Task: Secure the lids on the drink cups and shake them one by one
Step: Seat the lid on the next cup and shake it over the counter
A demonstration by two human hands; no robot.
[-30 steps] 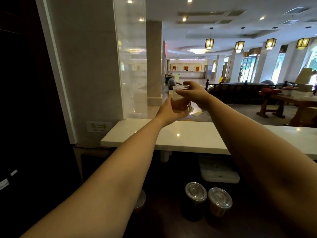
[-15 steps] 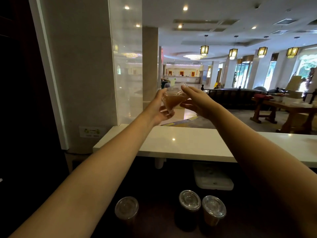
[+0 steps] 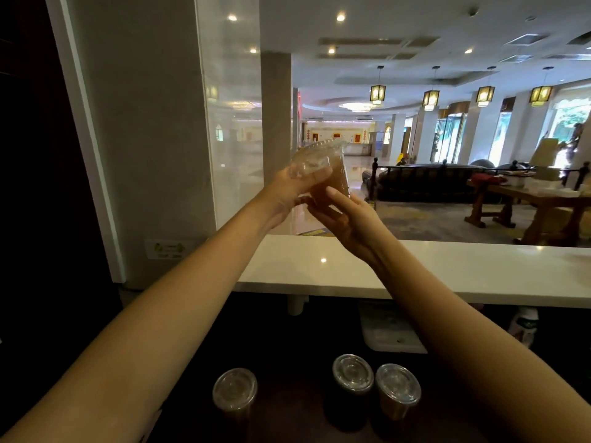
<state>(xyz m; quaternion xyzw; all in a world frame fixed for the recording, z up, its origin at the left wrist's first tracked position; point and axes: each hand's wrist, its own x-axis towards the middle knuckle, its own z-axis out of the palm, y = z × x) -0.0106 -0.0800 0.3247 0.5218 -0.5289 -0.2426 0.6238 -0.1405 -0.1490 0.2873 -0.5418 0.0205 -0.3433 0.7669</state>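
Behind the white counter (image 3: 447, 270) a wide lobby opens out, with hanging lamps and a dark sofa far off. Both arms reach out over that counter, and between the two hands a clear cup (image 3: 331, 180) of brown drink is held up in the air, well above the surface. Its long axis is tilted: the lidded top (image 3: 319, 148) leans up and toward the left, the narrow base points down and to the right. The left hand (image 3: 287, 190) wraps the upper part, fingers curled against the wall just under the lid. The right hand (image 3: 342, 215) sits lower and nearer the base, fingers loosely spread and cupped beneath it, fingertips touching the wall. So the cup lies between the palms, the left hand by the rim, the right hand under the bottom. This looks like the shaking step, with the lid seemingly seated, though its seal cannot be confirmed. Three more lidded cups (image 3: 353, 372) stand on the dark shelf (image 3: 287, 330) below, near the person; whether they have been shaken cannot be told.
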